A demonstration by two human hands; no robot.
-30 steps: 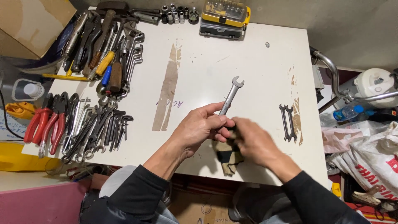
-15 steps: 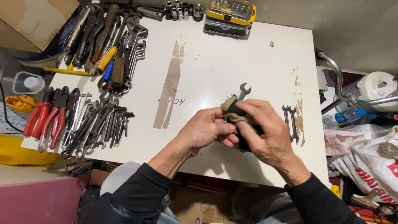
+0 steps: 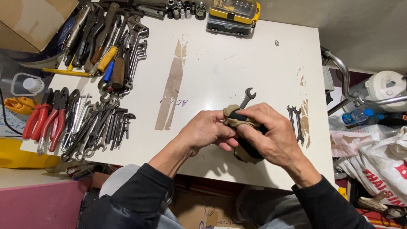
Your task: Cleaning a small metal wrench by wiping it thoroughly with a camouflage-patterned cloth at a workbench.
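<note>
Pliers (image 3: 42, 121): red-handled, at 9 o'clock on the table (image 3: 254, 55), right at its left edge; a knock from the left elbow could tip them over the side.
Spanner pile (image 3: 95, 125): loosely heaped just right of the pliers, well apart from the hands; a pull on one piece could drag others along.
Left hand (image 3: 207, 131): at 6 o'clock, fingers pinching the near end of the spanner through the cloth; the grip is narrow, so a hard rub could twist the tool free.
Spanner (image 3: 246, 96): held just above the tabletop near centre, open jaw pointing toward 1 o'clock, shank hidden in the cloth; if it slips it would drop onto the table or off the near edge.
Cloth (image 3: 237, 118): tan and dark, bunched round the shank; a loose fold could snag on the jaw.
Right hand (image 3: 271, 135): clenched over cloth and shank; a slip could run the fingers onto the jaw's corners.
Small spanners (image 3: 295, 123): two, lying at 3 o'clock just beside the right hand; a sideways wrist move could sweep them off.
</note>
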